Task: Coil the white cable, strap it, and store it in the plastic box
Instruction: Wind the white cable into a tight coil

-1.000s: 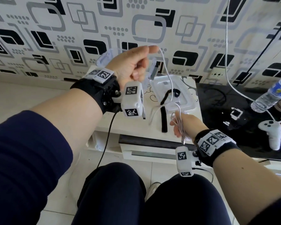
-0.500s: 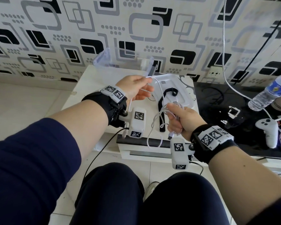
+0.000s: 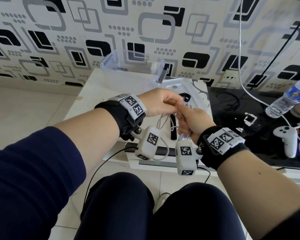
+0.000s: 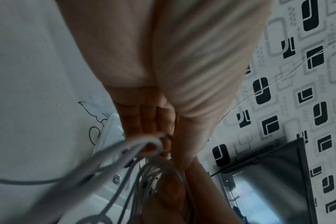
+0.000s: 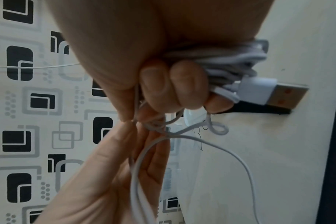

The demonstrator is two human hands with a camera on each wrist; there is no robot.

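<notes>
The white cable (image 3: 160,121) is gathered in loops between my two hands, above the white table (image 3: 111,90). My right hand (image 3: 185,118) grips the coiled bundle (image 5: 230,60), and the USB plug (image 5: 274,94) sticks out past its fingers. My left hand (image 3: 170,104) is pressed up against the right one, fingers curled round a loop of the cable (image 4: 153,144). A slack length hangs below both hands. A black strap (image 3: 173,132) lies flat on the table under the hands. The clear plastic box (image 3: 109,64) stands at the table's far edge by the wall.
A white lid (image 3: 196,89) with a second black strap loop (image 3: 185,97) lies behind the hands. To the right, a black glass top (image 3: 232,110) carries a water bottle (image 3: 287,99) and a white game controller (image 3: 287,141). Another white cord (image 3: 241,66) hangs down the wall.
My left hand has come down from in front of the wall, bringing the cable to the right hand. The right hand has risen slightly and taken more loops.
</notes>
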